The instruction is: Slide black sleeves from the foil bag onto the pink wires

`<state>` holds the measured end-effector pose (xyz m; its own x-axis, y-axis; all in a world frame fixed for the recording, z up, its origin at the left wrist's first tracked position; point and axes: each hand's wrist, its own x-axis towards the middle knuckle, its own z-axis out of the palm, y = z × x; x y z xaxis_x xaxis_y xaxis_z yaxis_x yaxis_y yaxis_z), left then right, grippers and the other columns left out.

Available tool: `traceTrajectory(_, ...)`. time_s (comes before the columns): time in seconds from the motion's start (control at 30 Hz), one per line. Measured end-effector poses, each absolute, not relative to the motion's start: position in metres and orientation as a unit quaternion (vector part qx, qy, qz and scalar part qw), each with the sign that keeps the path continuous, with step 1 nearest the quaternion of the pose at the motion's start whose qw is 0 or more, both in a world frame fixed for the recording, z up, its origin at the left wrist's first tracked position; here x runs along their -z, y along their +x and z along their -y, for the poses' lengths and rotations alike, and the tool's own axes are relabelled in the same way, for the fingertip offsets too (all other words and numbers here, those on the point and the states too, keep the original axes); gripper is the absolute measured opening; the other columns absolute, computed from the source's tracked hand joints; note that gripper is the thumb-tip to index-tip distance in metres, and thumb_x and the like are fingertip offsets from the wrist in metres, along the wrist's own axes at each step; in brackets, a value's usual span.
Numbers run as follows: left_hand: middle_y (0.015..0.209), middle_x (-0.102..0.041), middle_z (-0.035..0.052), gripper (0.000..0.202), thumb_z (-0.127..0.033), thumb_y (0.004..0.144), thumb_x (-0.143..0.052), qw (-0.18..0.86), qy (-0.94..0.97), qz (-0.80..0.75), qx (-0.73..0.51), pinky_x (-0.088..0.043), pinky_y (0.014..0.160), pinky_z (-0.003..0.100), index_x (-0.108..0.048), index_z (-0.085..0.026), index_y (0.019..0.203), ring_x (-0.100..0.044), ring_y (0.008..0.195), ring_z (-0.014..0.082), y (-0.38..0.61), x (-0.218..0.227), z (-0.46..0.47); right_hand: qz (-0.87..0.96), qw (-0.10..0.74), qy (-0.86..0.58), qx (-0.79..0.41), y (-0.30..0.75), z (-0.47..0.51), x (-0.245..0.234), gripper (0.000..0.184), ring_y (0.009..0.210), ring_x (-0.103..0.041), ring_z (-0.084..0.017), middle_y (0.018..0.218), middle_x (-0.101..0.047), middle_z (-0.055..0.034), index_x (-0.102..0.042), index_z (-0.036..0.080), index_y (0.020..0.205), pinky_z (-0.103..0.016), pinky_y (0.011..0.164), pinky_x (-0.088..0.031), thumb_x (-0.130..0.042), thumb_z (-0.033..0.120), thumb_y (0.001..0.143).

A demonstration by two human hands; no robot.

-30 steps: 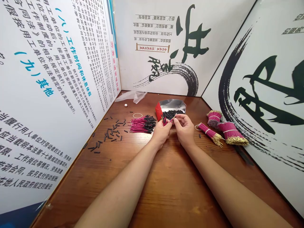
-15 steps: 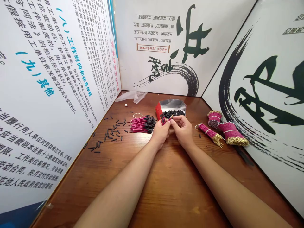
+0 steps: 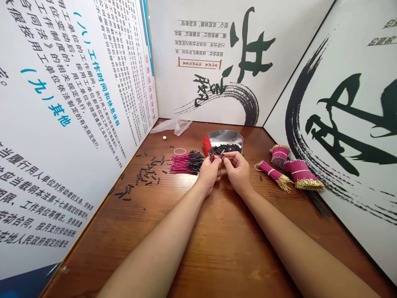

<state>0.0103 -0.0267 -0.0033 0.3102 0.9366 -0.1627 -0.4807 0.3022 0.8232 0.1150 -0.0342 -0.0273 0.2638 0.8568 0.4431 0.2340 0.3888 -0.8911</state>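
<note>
My left hand (image 3: pixel 209 173) is closed around a few short pink wires (image 3: pixel 211 155), some with black sleeves on their ends and some with gold tips. Close against it on the right, my right hand (image 3: pixel 237 169) has thumb and forefinger pinched at the wire ends; what sits between those fingers is too small to make out. Just behind both hands stands a red and silver open box (image 3: pixel 207 142) with many black sleeves (image 3: pixel 228 148) in it. To the left lies a pile of pink wires with black ends (image 3: pixel 186 162).
Loose black sleeves (image 3: pixel 144 174) are scattered on the brown table (image 3: pixel 211 248) at left. Tied bundles of pink wire (image 3: pixel 300 171) with gold ends lie at right. A clear plastic bag (image 3: pixel 178 126) rests at the back. Printed panels (image 3: pixel 198 95) wall in the table.
My right hand has shifted very slightly left and its fingers have changed pose a little at the wires. My left hand keeps its hold, and everything else looks the same.
</note>
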Motion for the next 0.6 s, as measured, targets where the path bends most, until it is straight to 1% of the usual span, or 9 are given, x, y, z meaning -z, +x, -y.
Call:
traceTrajectory(0.07, 0.052, -0.028, -0.0130, 0.026, -0.023, 0.079, -0.062, 0.738, 0.337, -0.334, -0.480, -0.009, 0.038, 0.015, -0.036, -0.023, 0.083, -0.017, 0.035, 0.0016, 0.0104, 0.0035, 0.0262, 0.566, 0.606, -0.518, -0.208, 0.1176, 0.0344, 0.0252, 0.016, 0.082, -0.065, -0.019, 0.090, -0.071, -0.0052, -0.061, 0.020, 0.095, -0.035, 0.079, -0.051, -0.055, 0.031, 0.085)
traceTrajectory(0.13, 0.052, -0.029, -0.0126, 0.022, -0.021, 0.080, -0.057, 0.740, 0.331, -0.333, -0.481, -0.009, 0.038, 0.016, -0.036, -0.023, 0.083, -0.017, 0.035, 0.0022, 0.0105, 0.0039, 0.0257, 0.583, 0.565, -0.571, -0.121, 0.1210, 0.0347, 0.0220, 0.019, 0.093, -0.063, -0.022, 0.098, -0.071, -0.0078, -0.063, 0.020, 0.098, -0.038, 0.086, -0.048, -0.050, 0.027, 0.086)
traceTrajectory(0.23, 0.052, -0.031, -0.0121, 0.017, -0.019, 0.080, -0.051, 0.740, 0.324, -0.331, -0.488, -0.009, 0.038, 0.016, -0.035, -0.024, 0.083, -0.017, 0.034, 0.0027, 0.0103, 0.0041, 0.0253, 0.600, 0.445, -0.664, -0.012, 0.1242, 0.0358, 0.0177, 0.028, 0.113, -0.053, -0.027, 0.111, -0.070, -0.0098, -0.066, 0.020, 0.104, -0.043, 0.099, -0.038, -0.046, 0.021, 0.085)
traceTrajectory(0.33, 0.051, -0.033, -0.0118, 0.015, -0.017, 0.081, -0.048, 0.740, 0.320, -0.335, -0.488, -0.009, 0.038, 0.015, -0.034, -0.023, 0.082, -0.017, 0.034, 0.0027, 0.0102, 0.0033, 0.0256, 0.629, 0.320, -0.709, 0.005, 0.1230, 0.0377, 0.0167, 0.035, 0.125, -0.044, -0.030, 0.122, -0.069, -0.0083, -0.068, 0.021, 0.113, -0.046, 0.104, -0.030, -0.046, 0.021, 0.085)
traceTrajectory(0.47, 0.049, -0.032, -0.0121, 0.014, -0.015, 0.081, -0.046, 0.739, 0.317, -0.336, -0.490, -0.009, 0.038, 0.015, -0.035, -0.023, 0.082, -0.017, 0.033, 0.0029, 0.0103, 0.0018, 0.0262, 0.663, 0.213, -0.718, 0.025, 0.1193, 0.0401, 0.0190, 0.037, 0.133, -0.036, -0.033, 0.134, -0.064, -0.0080, -0.070, 0.025, 0.119, -0.049, 0.105, -0.026, -0.047, 0.031, 0.090)
traceTrajectory(0.53, 0.049, -0.031, -0.0122, 0.015, -0.016, 0.081, -0.047, 0.740, 0.318, -0.333, -0.489, -0.009, 0.038, 0.015, -0.034, -0.023, 0.081, -0.017, 0.033, 0.0026, 0.0104, 0.0015, 0.0266, 0.673, 0.179, -0.717, 0.034, 0.1185, 0.0406, 0.0195, 0.037, 0.131, -0.038, -0.034, 0.136, -0.062, -0.0085, -0.070, 0.026, 0.120, -0.050, 0.103, -0.028, -0.046, 0.034, 0.092)
traceTrajectory(0.6, 0.049, -0.032, -0.0123, 0.016, -0.017, 0.080, -0.049, 0.741, 0.322, -0.330, -0.488, -0.009, 0.038, 0.015, -0.034, -0.023, 0.081, -0.017, 0.033, 0.0022, 0.0103, 0.0016, 0.0269, 0.678, 0.157, -0.718, 0.033, 0.1186, 0.0405, 0.0192, 0.039, 0.125, -0.043, -0.034, 0.137, -0.062, -0.0083, -0.070, 0.025, 0.122, -0.050, 0.099, -0.031, -0.045, 0.036, 0.093)
